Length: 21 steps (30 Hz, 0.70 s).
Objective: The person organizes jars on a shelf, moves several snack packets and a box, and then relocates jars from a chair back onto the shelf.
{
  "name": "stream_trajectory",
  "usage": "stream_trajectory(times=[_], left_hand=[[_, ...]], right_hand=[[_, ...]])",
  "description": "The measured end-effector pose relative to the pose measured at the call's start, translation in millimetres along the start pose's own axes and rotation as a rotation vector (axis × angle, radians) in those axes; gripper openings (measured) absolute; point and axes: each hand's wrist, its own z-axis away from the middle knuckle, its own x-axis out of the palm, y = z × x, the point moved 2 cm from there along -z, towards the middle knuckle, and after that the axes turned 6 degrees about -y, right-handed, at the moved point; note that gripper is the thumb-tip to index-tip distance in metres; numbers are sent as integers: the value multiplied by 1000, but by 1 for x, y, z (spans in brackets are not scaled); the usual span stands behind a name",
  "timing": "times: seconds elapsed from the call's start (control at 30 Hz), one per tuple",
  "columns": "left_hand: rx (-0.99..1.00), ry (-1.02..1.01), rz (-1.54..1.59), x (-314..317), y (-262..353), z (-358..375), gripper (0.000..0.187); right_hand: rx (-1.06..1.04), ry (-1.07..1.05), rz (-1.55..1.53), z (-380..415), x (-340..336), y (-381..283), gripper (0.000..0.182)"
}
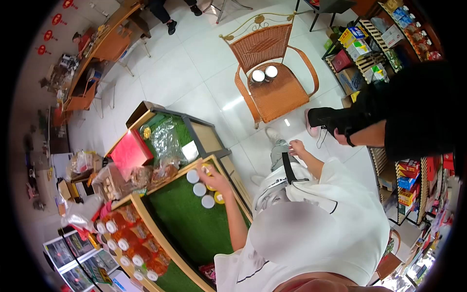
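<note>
My left hand [213, 179] reaches over the green-lined display shelf [180, 219]. Its fingers curl around a yellow jar [208, 168] at the far end of a small cluster. Beside it stand several similar jars with white lids [199, 189], and a little yellow shows between them. In front of my body, above the trouser leg, hangs my right hand [296, 147]. Its fingers are bent together, and what they hold, if anything, is too small to name. Two white-lidded jars [264, 74] rest on the seat of a brown wicker armchair [279, 100] ahead.
Bottles of orange drink [131, 238] line the shelf's left side. A red box [130, 152] and clear plastic packaging [166, 138] lie on the far section. At right, a person in black [384, 117] stands beside racks of boxed goods [357, 46]. White tiles cover the floor [194, 58].
</note>
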Motion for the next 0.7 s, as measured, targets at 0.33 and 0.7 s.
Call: stream_trajectory(times=[0.33,0.7], left_hand=[[-789,-889,327,421,-77,-37,37],[-582,-925,85,627,-194,-96,57]], right_hand=[[-128,-62,-160,-264,-34,-232,66],[76,-157,-246,-373,-21,-378,57]])
